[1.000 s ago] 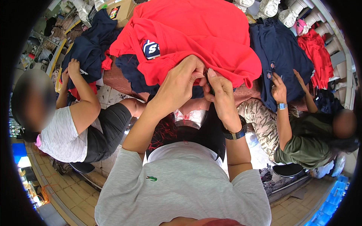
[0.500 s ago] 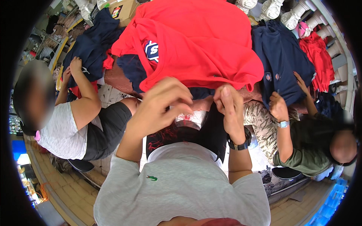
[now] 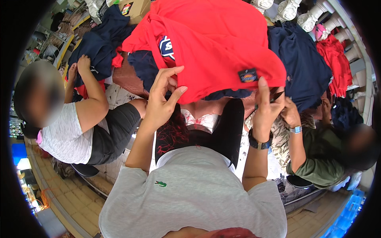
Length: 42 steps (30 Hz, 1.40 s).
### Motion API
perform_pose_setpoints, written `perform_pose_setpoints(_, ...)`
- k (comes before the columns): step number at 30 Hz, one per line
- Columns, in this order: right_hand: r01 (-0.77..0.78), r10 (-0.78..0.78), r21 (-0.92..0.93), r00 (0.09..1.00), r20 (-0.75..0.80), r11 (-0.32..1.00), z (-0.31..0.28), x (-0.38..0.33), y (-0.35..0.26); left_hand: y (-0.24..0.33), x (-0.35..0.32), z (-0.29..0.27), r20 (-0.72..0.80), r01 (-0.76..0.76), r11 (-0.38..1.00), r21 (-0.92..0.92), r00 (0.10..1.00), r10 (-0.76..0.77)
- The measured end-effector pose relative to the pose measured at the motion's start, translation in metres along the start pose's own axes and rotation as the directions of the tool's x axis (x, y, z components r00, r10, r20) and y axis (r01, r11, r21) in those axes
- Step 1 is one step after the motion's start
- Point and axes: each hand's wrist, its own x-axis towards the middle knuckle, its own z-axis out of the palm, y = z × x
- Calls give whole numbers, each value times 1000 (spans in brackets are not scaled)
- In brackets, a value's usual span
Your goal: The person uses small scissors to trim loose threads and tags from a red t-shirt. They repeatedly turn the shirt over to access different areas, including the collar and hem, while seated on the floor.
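Observation:
A red knit garment (image 3: 222,51) with a dark blue and white emblem is spread in front of me. My left hand (image 3: 162,99) is at its near left edge, thumb and forefinger apart and the other fingers curled; whether it touches the cloth is unclear. Beside the near right corner, just below a dark sewn label (image 3: 247,75), is my right hand (image 3: 266,109). Its fingers are closed round a small dark pointed tool (image 3: 276,95), which looks like thread snips, mostly hidden by the hand. Navy cloth (image 3: 145,69) shows under the red garment.
A person in a light grey shirt (image 3: 63,137) handles navy cloth (image 3: 93,47) on the left. On the right, another person in dark green (image 3: 317,166) sits close, a hand near mine, by a navy garment (image 3: 297,59). White balusters (image 3: 311,20) line the back right. Red threads lie on my trousers.
My hands have moved apart, the left one opening its fingers. The garment's near edge has shifted right and turned, bringing the dark label into view.

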Motion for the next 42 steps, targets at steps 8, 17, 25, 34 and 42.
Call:
perform_pose_setpoints(8, -146, 182, -302, 979, 95, 942, -15, 73, 12, 29, 18, 38, -72, -247, 823, 512, 942, 327)
perform_pose_setpoints(17, -285, 316, -209, 939, 133, 935, -15, 16, -20, 22, 76, 79, 203, -447, 810, 379, 894, 398)
perform_pose_setpoints(25, -43, 61, -209, 995, 82, 977, 5, -9, 30, 4, 84, 84, 261, -476, 757, 446, 879, 399)
perform_pose_setpoints(34, -21, 23, -48, 999, 27, 999, 11, -12, 55, 5, 78, 78, 229, -357, 871, 336, 928, 293)
perform_pose_setpoints(42, -79, 134, -287, 975, 178, 955, 5, -32, 10, 10, 51, 84, 258, 74, 986, -150, 966, -33)
